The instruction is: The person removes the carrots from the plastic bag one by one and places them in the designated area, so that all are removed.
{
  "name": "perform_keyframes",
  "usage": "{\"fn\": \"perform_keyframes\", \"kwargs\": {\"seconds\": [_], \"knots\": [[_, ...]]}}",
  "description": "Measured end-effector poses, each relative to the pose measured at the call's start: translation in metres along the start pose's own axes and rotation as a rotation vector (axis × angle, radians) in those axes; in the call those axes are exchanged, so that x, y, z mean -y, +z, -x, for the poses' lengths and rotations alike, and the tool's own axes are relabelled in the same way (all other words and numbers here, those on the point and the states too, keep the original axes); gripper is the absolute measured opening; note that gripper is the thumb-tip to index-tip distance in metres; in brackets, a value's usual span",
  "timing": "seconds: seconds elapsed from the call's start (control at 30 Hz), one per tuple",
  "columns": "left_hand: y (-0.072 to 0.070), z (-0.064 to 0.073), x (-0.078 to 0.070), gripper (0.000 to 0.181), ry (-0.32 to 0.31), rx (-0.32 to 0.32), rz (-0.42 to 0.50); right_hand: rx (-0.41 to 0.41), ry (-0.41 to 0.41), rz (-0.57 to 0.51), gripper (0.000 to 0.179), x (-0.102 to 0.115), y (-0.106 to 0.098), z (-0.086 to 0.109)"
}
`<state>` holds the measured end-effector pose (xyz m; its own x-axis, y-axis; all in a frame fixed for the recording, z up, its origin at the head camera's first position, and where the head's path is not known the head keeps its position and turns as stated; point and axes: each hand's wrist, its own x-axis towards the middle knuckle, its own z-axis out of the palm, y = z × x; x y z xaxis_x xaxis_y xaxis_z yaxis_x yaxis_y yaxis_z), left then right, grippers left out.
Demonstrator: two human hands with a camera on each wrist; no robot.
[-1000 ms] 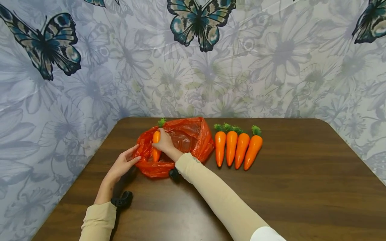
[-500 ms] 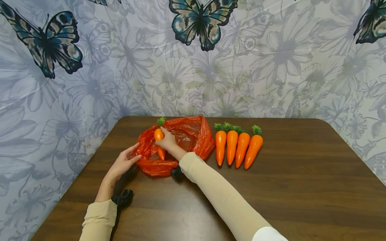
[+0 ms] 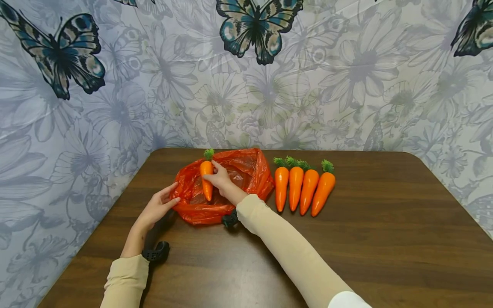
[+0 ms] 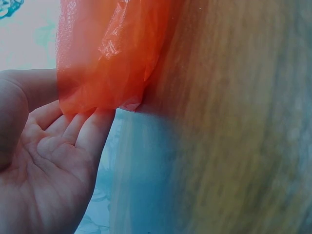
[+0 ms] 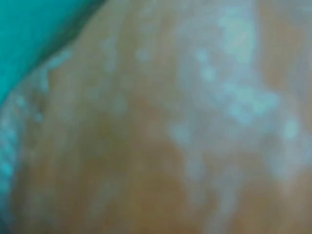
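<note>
In the head view, my right hand (image 3: 221, 178) pinches an orange carrot (image 3: 206, 175) with a green leafy top, thumb on one side. The carrot is tilted slightly, over the opening of a red plastic bag (image 3: 256, 171). At the bag's left side my left hand (image 3: 155, 209) touches the plastic with its fingers fairly straight. From the left wrist, that hand (image 4: 58, 156) has its fingertips and thumb partly covered by the thin red bag (image 4: 107, 53). The right wrist view is blurred, with only a brownish shiny surface and a turquoise corner.
Several more carrots (image 3: 295, 189) lie side by side on the brown wooden table (image 3: 385, 239), just right of the bag. Behind the table hangs a flowered cloth (image 3: 346, 107) with butterflies. A black band (image 3: 155, 252) is on the left wrist.
My right hand has moved the carrot a little to the right and up, away from the bag's left side. My left hand stays in place on the bag.
</note>
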<state>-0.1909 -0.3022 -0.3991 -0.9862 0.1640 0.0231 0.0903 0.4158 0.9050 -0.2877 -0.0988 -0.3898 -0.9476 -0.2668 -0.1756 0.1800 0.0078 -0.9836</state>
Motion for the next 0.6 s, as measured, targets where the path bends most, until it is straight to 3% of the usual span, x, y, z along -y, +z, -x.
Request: {"fn": "perform_keyframes", "kwargs": {"seconds": [0.6], "knots": [[0.000,0.001,-0.001,0.061,0.012,0.002,0.004,0.045,0.033,-0.273,0.068,0.025,-0.030,0.013]]}}
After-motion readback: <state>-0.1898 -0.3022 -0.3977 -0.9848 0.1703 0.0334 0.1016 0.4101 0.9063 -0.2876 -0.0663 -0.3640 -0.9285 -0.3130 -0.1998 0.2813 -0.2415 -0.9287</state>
